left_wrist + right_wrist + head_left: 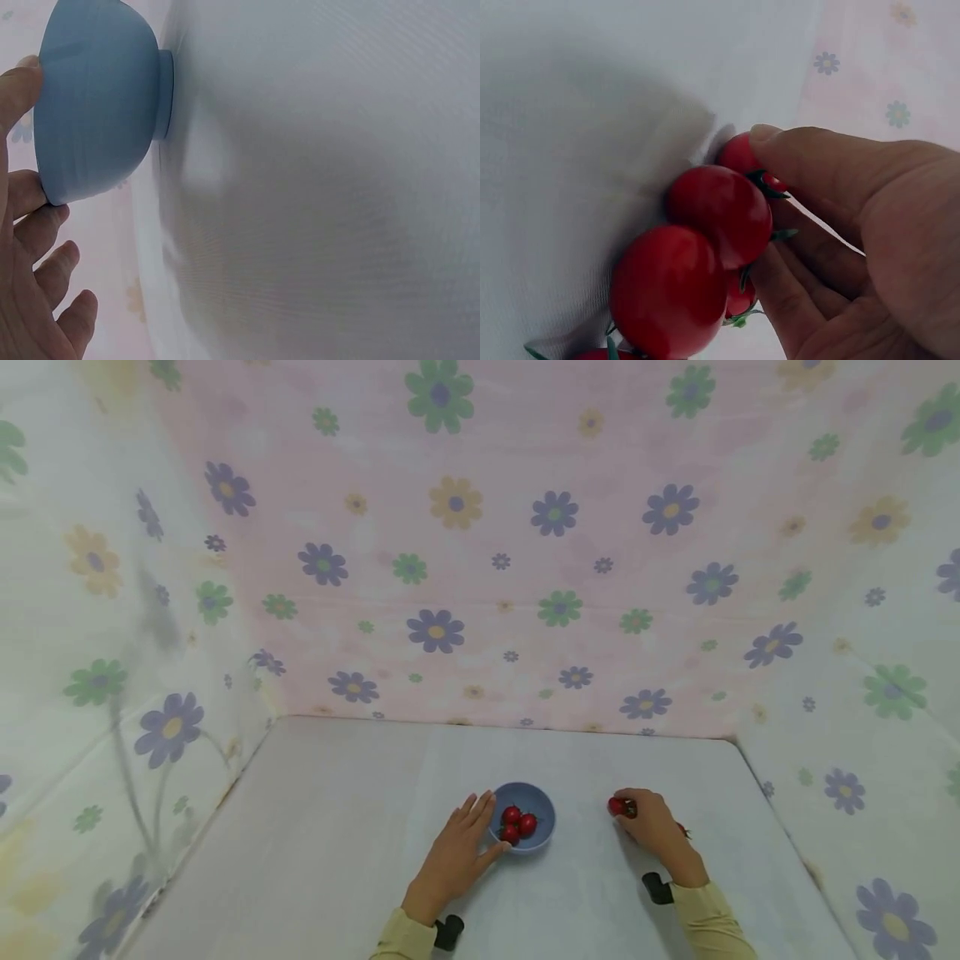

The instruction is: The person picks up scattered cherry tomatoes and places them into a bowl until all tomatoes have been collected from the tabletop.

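Note:
A blue bowl [551,827] holds several red cherry tomatoes [528,824]. My left hand [455,858] holds the bowl's near left side, thumb and index finger touching the rim. In the left wrist view the bowl [97,105] stands on its foot, and the other fingers of the left hand [30,262] are apart from it. To the right of the bowl, my right hand [651,824] pinches a cherry tomato [617,807]. In the right wrist view the thumb of the right hand [840,217] rests on that tomato [737,154], partly covered; more tomatoes [667,292] lie close by.
A white cloth-like surface [315,843] spreads under everything. Flower-patterned sheets [517,577] rise at the back and both sides. One tomato [681,829] shows beyond the right wrist. A black wrist device [448,933] sits at the left wrist, another [657,888] at the right.

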`<state>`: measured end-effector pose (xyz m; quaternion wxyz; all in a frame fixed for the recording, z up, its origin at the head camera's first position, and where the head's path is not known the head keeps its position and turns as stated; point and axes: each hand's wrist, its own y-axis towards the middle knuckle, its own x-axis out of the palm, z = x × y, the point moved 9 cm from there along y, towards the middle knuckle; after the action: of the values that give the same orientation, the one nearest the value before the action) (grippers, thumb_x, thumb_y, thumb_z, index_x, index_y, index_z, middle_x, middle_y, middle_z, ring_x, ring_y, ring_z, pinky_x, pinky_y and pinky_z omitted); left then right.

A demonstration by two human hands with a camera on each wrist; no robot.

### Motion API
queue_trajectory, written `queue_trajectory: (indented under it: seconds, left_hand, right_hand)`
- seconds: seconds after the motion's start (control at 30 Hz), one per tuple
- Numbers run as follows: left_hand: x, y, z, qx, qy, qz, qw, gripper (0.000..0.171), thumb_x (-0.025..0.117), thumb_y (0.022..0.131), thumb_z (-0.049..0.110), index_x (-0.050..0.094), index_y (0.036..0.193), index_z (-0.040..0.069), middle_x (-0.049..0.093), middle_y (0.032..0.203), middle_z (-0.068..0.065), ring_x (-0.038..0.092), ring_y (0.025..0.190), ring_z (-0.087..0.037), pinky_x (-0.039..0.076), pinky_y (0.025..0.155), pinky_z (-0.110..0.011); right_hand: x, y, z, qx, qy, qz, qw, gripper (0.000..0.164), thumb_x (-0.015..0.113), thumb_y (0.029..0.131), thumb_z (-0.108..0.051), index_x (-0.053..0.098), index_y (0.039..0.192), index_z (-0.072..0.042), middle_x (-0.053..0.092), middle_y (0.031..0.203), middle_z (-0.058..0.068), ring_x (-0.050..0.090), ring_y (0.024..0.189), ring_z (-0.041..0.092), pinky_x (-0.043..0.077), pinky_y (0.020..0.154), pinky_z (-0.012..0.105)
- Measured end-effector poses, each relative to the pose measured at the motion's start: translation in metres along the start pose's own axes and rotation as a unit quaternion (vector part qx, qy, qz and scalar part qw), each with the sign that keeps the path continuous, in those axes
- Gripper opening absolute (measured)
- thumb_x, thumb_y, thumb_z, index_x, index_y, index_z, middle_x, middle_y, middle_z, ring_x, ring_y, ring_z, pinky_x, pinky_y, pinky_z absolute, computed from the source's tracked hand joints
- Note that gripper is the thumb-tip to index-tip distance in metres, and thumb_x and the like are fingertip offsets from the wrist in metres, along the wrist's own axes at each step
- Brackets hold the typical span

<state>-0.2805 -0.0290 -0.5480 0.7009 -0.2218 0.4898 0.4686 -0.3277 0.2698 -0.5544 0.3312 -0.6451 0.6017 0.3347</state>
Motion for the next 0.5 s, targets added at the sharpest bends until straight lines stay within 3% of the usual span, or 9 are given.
queue_trajectory:
  seconds: [0.2,0.5]
  left_hand:
    - [-0.0014,0.0001,0.0019,-0.006,0.001,-0.006,1.0000,0.077,0.052,0.102,0.053,0.035,0.157,0.002,0.032,0.165,-0.011,0.028,0.153,-0.034,0.030,0.122,-0.053]
    - [-0.0008,0.0010,0.0013,-0.008,-0.003,-0.009,0.9999,0.078,0.051,0.102,0.054,0.034,0.158,0.003,0.031,0.166,-0.011,0.027,0.154,-0.034,0.030,0.122,-0.054]
  right_hand:
    - [0.0024,0.0016,-0.0003,0.006,-0.005,-0.008,1.000,0.029,0.076,0.085,0.004,0.069,0.113,0.005,0.069,0.107,0.016,0.064,0.097,0.028,0.056,0.091,0.052]
    - [0.0063,0.0017,0.0049,0.014,-0.004,-0.009,1.000,0.035,0.076,0.084,0.005,0.067,0.118,0.006,0.068,0.116,0.021,0.063,0.107,0.036,0.053,0.098,0.058]
